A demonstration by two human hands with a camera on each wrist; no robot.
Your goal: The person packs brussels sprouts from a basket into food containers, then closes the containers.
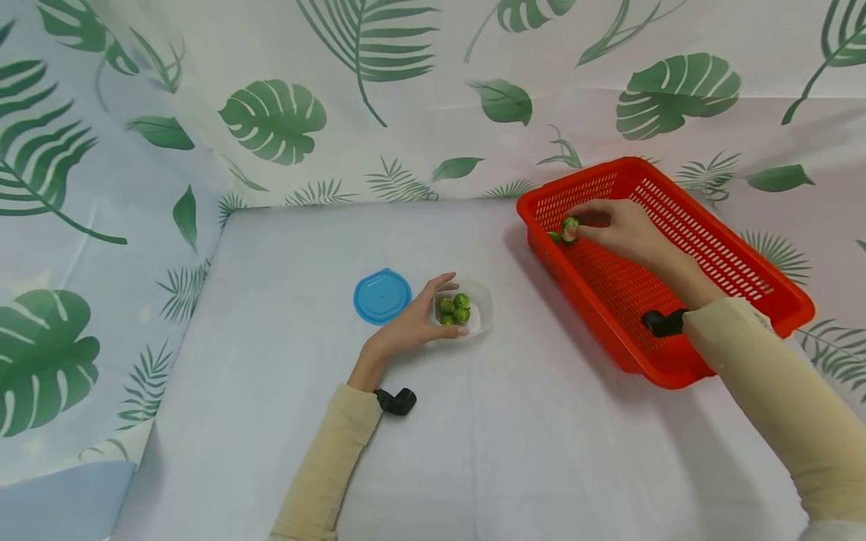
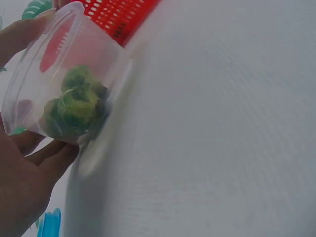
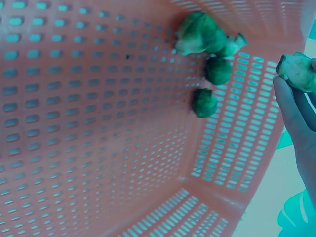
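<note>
Leaf-print backdrop. Right hand pinched Brussels sprout at left corner of red basket; left hand gripped translucent tub off its left edge. Sprout looked light, firm; best pinched round sides.

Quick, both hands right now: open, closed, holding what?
Left hand: holding the tub, thumb and fingers around its sides.
Right hand: closed, pinching a sprout.

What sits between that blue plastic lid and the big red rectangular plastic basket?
In the head view, the person's left hand and the clear plastic tub of round green sprouts it holds lie between the blue lid and red basket.
</note>
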